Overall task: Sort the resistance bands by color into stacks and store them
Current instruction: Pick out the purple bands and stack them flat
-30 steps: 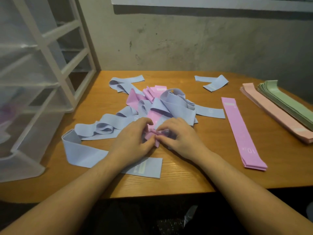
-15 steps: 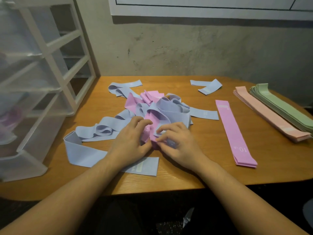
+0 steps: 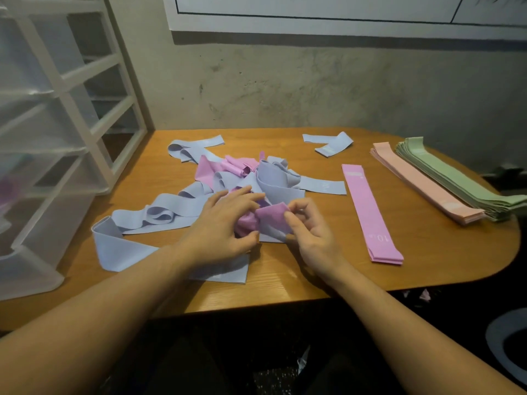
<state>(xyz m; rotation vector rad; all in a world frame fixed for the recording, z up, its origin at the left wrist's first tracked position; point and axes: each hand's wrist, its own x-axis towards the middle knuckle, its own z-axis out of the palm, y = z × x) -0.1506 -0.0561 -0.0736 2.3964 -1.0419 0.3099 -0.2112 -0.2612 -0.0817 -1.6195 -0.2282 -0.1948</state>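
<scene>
A tangled heap of lavender-blue bands [image 3: 159,212] and pink-purple bands [image 3: 228,166] lies in the middle of the wooden table [image 3: 427,252]. Both hands work at its near edge on one crumpled pink-purple band [image 3: 271,220]. My left hand [image 3: 225,223] grips its bunched left part. My right hand [image 3: 310,229] pinches its flat right end between thumb and fingers. To the right lies a neat pink-purple stack [image 3: 370,212]. Farther right sit a peach stack [image 3: 422,181] and a green stack [image 3: 456,183] side by side.
A white drawer unit [image 3: 57,138] with translucent drawers stands at the table's left edge. One more lavender-blue band [image 3: 330,143] lies alone at the back. A grey concrete wall runs behind the table. Some bare wood shows in front of the stacks.
My hands have drawn the pink-purple band out of the heap and spread it; the right hand has shifted right, holding the band's end. The camera has tilted up slightly.
</scene>
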